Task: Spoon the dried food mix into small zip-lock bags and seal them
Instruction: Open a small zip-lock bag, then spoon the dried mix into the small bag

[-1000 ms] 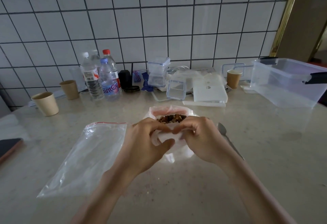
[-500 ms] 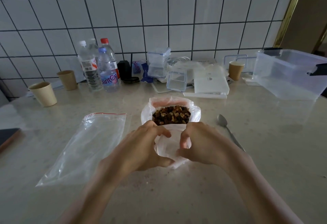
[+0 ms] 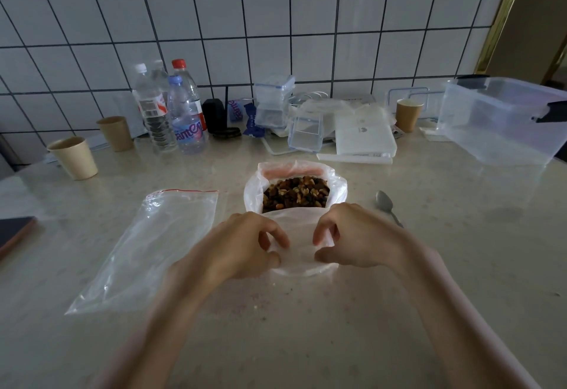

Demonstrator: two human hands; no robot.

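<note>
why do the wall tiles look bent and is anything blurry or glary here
Head view: wide-angle distortion bows the white tiled wall grid lines; lighting is dim and flat, with no hard shadows on the beige marbled countertop; soft glare sits on the flat clear zip-lock bag; forearms at the bottom edge smear, while the brown dried food mix stays fairly sharp.

Along the tiled wall (image 3: 276, 20), three water bottles (image 3: 171, 109) are grouped at the back left of the desk (image 3: 429, 266). Two paper cups (image 3: 75, 158) are set to their left, and a third paper cup (image 3: 408, 115) is placed further right, beside a large clear storage box (image 3: 503, 121). Small clear lidded containers (image 3: 274, 100) are stacked near the middle, next to a white flat box (image 3: 363, 137). A dark flat object (image 3: 13, 230) is seen at the left edge.
</note>
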